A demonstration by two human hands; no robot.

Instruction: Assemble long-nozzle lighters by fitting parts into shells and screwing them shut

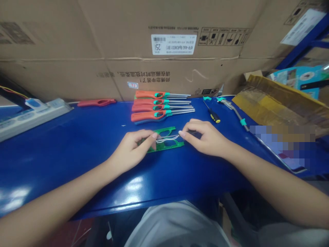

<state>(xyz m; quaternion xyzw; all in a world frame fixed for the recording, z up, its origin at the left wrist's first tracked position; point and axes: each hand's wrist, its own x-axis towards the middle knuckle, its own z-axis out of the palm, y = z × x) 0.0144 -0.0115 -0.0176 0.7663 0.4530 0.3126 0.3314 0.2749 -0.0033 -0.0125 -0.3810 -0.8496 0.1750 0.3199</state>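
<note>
- At this step, we pinch thin white wires (167, 139) between left hand (132, 146) and right hand (205, 138), each grip narrow.
- Green plastic handle shells (167, 148) lie beneath, mid-way along the blue surface (87, 151).

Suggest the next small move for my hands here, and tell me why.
Perhaps ease the thin white wires down toward the two green plastic handle shells: your left hand and right hand seem to pinch the wires between their fingers, and the shells lie beneath.
</note>
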